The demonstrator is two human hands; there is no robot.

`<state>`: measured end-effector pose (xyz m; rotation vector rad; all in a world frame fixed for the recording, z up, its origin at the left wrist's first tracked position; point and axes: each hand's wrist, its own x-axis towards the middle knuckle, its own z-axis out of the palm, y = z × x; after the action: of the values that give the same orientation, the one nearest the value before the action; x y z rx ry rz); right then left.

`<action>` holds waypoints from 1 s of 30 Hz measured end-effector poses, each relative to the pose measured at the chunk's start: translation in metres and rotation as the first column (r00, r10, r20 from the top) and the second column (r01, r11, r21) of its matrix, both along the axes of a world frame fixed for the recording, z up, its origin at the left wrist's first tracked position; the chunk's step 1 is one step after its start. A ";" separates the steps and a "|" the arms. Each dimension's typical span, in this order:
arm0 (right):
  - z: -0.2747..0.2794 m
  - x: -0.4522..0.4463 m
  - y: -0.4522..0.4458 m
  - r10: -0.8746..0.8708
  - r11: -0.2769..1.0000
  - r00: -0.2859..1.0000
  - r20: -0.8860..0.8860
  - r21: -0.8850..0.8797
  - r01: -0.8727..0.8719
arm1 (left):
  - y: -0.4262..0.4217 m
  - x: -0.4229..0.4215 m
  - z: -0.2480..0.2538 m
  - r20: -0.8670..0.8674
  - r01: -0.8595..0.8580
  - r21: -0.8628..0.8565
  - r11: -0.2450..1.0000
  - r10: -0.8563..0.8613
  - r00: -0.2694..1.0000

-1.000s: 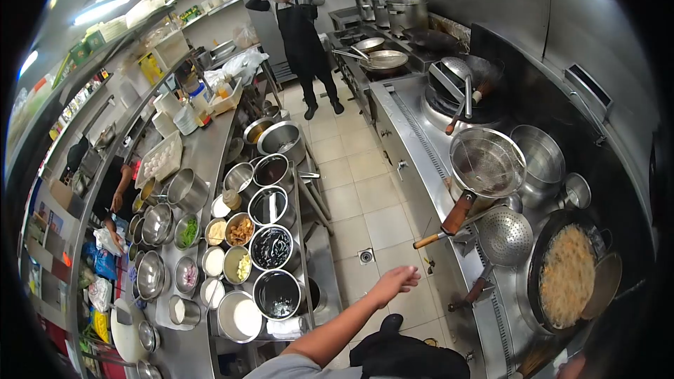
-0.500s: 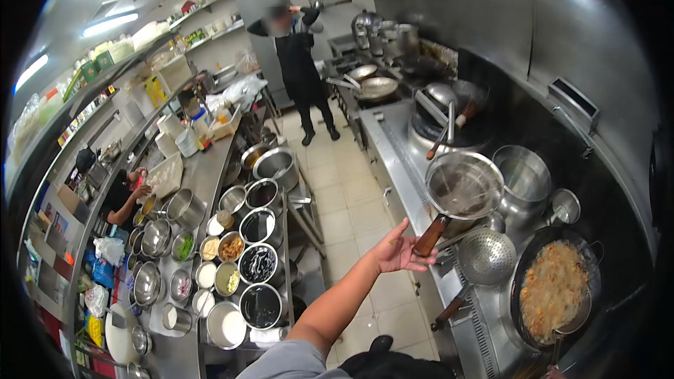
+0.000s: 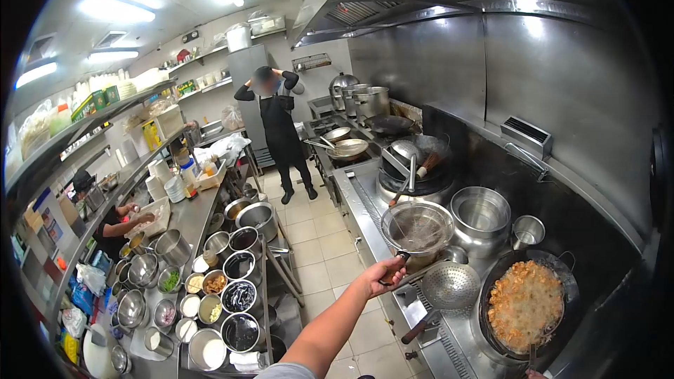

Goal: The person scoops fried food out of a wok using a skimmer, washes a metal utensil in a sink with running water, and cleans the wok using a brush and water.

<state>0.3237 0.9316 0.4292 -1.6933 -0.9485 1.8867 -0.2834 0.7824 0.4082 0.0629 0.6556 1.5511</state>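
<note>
My left hand (image 3: 382,277) is closed around the brown handle of a round fine-mesh strainer (image 3: 418,228), which sits over a metal pot on the stove's steel counter. A perforated skimmer (image 3: 451,285) with a dark wooden handle lies just right of that hand. At the bottom right, a large wok (image 3: 484,309) holds orange-brown pieces (image 3: 525,302) in bubbling oil. The metal handle (image 3: 532,356) of a tool reaches into it; its head is hidden under the food. A sliver of my right hand (image 3: 536,375) shows at that handle's lower end, its fingers mostly cut off by the frame.
Stacked metal pots (image 3: 481,212) and a small pot (image 3: 528,230) stand behind the strainer. Farther along are another wok and pans. On the left, a steel table carries several containers of sauces and ingredients (image 3: 240,296). One person (image 3: 284,130) stands in the aisle; another (image 3: 116,224) works behind the table.
My left hand was open beside the strainer's handle and has closed around it. The view has tilted up and shifted right. In the wok, the tool's round rim no longer shows.
</note>
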 end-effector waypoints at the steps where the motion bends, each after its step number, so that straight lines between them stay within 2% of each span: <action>1: -0.003 0.000 -0.002 0.001 1.000 0.999 -0.041 -0.021 -0.002 | -0.003 0.002 0.007 -0.012 -0.004 -0.031 1.000 0.004 1.000; 2: -0.007 -0.002 -0.003 0.009 0.999 0.997 -0.079 -0.044 -0.013 | -0.007 0.010 0.018 -0.008 -0.020 -0.029 0.999 0.019 1.000; 4: -0.013 -0.008 -0.002 -0.013 0.998 0.998 -0.054 -0.066 0.010 | -0.006 0.025 0.035 -0.076 -0.199 -0.166 0.966 0.189 0.979; 8: -0.009 -0.027 -0.012 0.027 0.997 0.992 -0.126 -0.065 -0.036 | -0.008 0.016 0.022 -0.121 -0.106 -0.122 0.987 0.091 0.988; 10: -0.030 -0.029 -0.006 0.043 0.993 0.999 -0.025 -0.107 -0.045 | -0.008 0.014 0.021 -0.133 -0.101 -0.094 0.990 0.088 0.987; 11: -0.036 -0.034 -0.008 -0.045 0.996 0.997 -0.057 -0.081 0.041 | -0.009 0.016 0.024 -0.129 -0.112 -0.112 0.987 0.098 0.987; 12: -0.032 -0.044 -0.013 -0.047 0.996 0.997 -0.058 -0.077 0.042 | -0.009 0.020 0.028 -0.124 -0.121 -0.127 0.985 0.105 0.987; 14: -0.021 -0.061 -0.023 -0.051 0.998 0.998 0.044 0.041 0.049 | -0.006 0.024 0.028 -0.125 -0.135 -0.151 0.979 0.117 0.985; 16: -0.040 -0.070 -0.015 -0.028 1.000 0.999 -0.022 -0.005 0.028 | -0.007 0.024 0.030 -0.145 -0.134 -0.157 0.978 0.112 0.983; 18: -0.063 -0.070 -0.010 -0.030 0.996 0.998 0.060 -0.078 0.035 | -0.012 0.023 0.030 -0.164 -0.132 -0.162 0.978 0.105 0.981; 19: -0.077 -0.065 -0.004 -0.094 0.992 0.995 -0.028 -0.086 0.091 | -0.010 0.018 0.023 -0.159 -0.129 -0.141 0.982 0.106 0.982; 20: -0.077 -0.060 -0.006 -0.102 0.991 0.994 -0.031 -0.092 0.099 | -0.006 0.016 0.017 -0.149 -0.118 -0.122 0.985 0.100 0.984; 22: -0.051 -0.047 -0.014 -0.038 0.994 0.995 -0.093 -0.107 0.028 | -0.006 0.012 0.015 -0.166 -0.116 -0.134 0.984 0.093 0.982; 23: -0.039 -0.048 -0.015 0.016 0.992 0.999 -0.037 -0.127 -0.021 | -0.007 0.007 0.015 -0.116 -0.069 -0.098 0.993 0.057 0.992; 25: -0.030 -0.064 -0.015 -0.029 0.993 0.998 -0.046 -0.114 0.024 | -0.009 0.006 0.022 -0.019 -0.026 -0.083 0.996 0.025 1.000; 27: -0.032 -0.075 -0.020 -0.077 0.992 0.996 -0.042 -0.106 0.072 | -0.007 0.006 0.013 -0.018 -0.043 -0.098 0.994 0.041 0.999; 28: -0.034 -0.080 -0.021 -0.113 0.988 0.987 -0.114 -0.114 0.100 | 0.000 0.004 0.010 -0.032 -0.063 -0.093 0.994 0.061 0.998; 29: -0.027 -0.078 -0.023 -0.164 0.983 0.968 -0.188 -0.113 0.145 | 0.009 -0.001 0.002 -0.128 -0.059 -0.095 0.994 0.047 0.991; 30: 0.000 -0.078 -0.035 -0.164 0.979 0.957 -0.241 -0.155 0.129 | 0.014 0.000 0.007 -0.071 0.016 -0.039 0.999 -0.018 0.997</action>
<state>0.2459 0.8967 0.4297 -1.5034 -0.5886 2.0453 -0.2830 0.7961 0.4150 0.0954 0.7389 1.5250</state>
